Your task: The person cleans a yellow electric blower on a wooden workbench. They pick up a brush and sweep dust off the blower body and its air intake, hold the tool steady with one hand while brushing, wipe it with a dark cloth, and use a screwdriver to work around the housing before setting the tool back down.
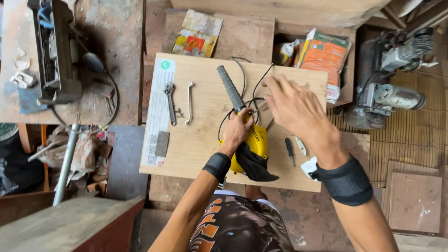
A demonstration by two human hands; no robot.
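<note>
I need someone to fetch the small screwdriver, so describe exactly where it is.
Find the pale wooden board in the middle. On it sits a yellow power tool; the screwdriver lies just right of it, under the right hand. It is short with a black handle, unlike the silver wrenches farther left.

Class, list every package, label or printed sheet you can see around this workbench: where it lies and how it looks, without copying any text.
Orange bag: right of the board's top edge, crumpled, orange with green and white panels.
Paper packet: above the board, flat, worn, yellow, red and white.
White label strip: along the board's left edge, long, white with a green dot and dark code squares.
No screens or signs.
</note>
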